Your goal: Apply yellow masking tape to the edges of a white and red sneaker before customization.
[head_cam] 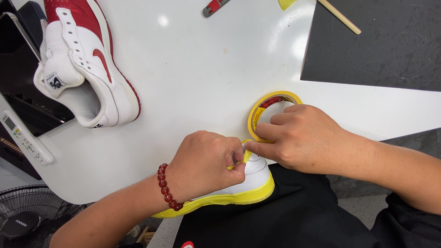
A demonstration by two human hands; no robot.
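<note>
Both hands at lower centre of frame, working a white shoe (254,172) w/ its sole edge wrapped in yellow tape; shoe sits on the person's lap against the near edge of the white bench (193,69), partly hidden under the hands. Left hand (202,165), w/ a red bead bracelet (166,188) at the wrist, is closed in a pinch on a short yellow tape strip (246,155) at the shoe's upper part. Right hand (301,138) is also closed: thumb and forefinger nip the same strip from the other side, remaining fingers curled over the tape roll (271,108), which lies flat on the bench just above the shoe, touching that hand. Whether the strip is attached to the roll: cannot tell, hidden by fingers. Handling, by judgement: tape is thin, light, limp, sticky one side; likely to fold on itself or tear if pulled hard, so best held at the free end by fingertips w/ light tension. Shoe appears light, firm at sole, softer in the upper; steadiest grip is around sole and heel, not on taped areas. Elsewhere: second shoe (85,64), white and red, on its side at upper left; dark mat (381,41) upper right w/ a wooden stick (341,16) across its corner; small red and grey tool (213,7) at top centre; fan (32,213) at lower left, below bench level.
</note>
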